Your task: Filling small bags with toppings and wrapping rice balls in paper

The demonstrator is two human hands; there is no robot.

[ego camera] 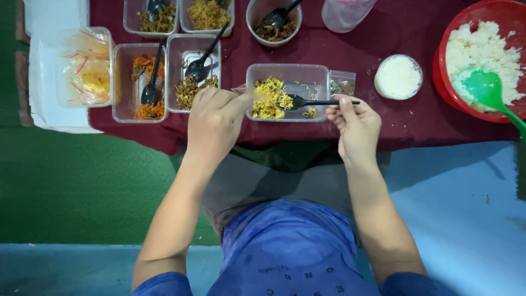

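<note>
Clear tub (318, 74) of yellow noodles (271, 98) on maroon counter (394, 126). Right hand (353, 123) pinches black spoon (320, 102) — handle lengthwise along tub, bowl toward noodles. Left hand (216, 123) pinches noodles at tub's left end.

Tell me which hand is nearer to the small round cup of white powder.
Right. The right hand holds the black spoon just left of the round cup; the left hand is farther away, past the clear noodle container.
</note>
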